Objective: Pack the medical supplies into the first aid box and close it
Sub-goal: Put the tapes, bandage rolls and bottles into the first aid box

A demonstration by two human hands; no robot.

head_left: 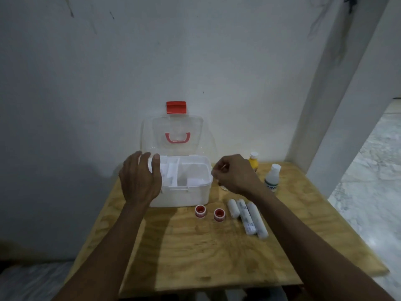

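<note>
The white first aid box (191,192) stands open on the plywood table (195,253), its clear lid (176,133) with red latch and pink handle upright against the wall. My left hand (140,177) grips the box's left rim, thumb over the inner tray. My right hand (235,173) hovers just right of the box, fingers curled; whether it pinches something small I cannot tell. In front lie two red tape rolls (200,210) (219,214) and three white bandage rolls (247,217). A yellow bottle (253,161) and a white bottle (272,178) stand behind my right wrist.
The wall rises directly behind the box. A white pillar (338,105) stands at the back right of the table, with marble floor (373,192) beyond the table's right edge. A small round object peeks out under my right hand.
</note>
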